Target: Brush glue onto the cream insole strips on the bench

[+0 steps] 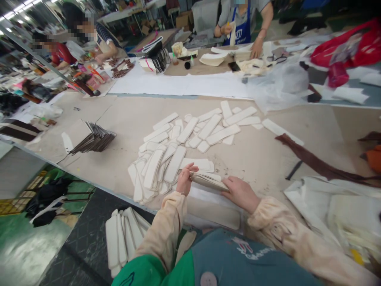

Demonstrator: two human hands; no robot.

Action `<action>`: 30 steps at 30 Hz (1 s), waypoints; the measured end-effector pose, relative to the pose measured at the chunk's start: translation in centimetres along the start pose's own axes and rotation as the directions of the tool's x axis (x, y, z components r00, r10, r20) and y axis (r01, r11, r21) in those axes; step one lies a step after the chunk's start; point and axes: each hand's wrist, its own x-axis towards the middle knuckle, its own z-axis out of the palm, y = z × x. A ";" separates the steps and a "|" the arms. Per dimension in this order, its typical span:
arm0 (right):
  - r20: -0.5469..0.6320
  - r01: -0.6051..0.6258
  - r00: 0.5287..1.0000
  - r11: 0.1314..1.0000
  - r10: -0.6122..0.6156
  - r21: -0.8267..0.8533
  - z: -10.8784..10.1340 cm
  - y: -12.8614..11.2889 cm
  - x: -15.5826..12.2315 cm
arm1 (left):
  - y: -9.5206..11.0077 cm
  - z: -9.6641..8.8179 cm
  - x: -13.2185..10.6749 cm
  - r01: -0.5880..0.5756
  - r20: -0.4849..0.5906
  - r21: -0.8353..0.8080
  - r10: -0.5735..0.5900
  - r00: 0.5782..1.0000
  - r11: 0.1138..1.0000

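Between my two hands, near the table's front edge, is a small stack of long white strips with rounded corners (208,180). My left hand (185,178) closes on the stack's left end, fingers on its far side. At the opposite end, my right hand (240,193) grips the stack with the thumb on the near side. Just beyond lies a loose heap of similar white strips (187,133), spread across the table. One wider beige strip (214,212) lies at the table edge below my hands.
More white strips (123,238) stand bundled below the table edge at left. A fanned pile of dark-edged pieces (93,137) sits left on the table (119,109). A brown strip (312,159) and white sheeting (321,198) lie right. Across, a co-worker in a blue apron (242,26) handles pieces.
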 end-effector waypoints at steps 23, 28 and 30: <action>-0.127 -0.207 0.952 0.891 0.279 0.405 9.4 8.0 -6.7 | -6.1 -1.8 1.5 -0.241 0.372 0.839 -0.190 0.909 0.487; -0.249 -0.277 0.843 0.783 0.476 0.558 12.2 6.2 -5.7 | -6.1 -0.7 1.4 -0.250 0.381 0.848 -0.211 0.900 0.467; -0.273 -0.281 0.818 0.765 0.507 0.579 12.6 5.9 -5.2 | -6.1 -0.5 1.4 -0.254 0.381 0.854 -0.214 0.899 0.453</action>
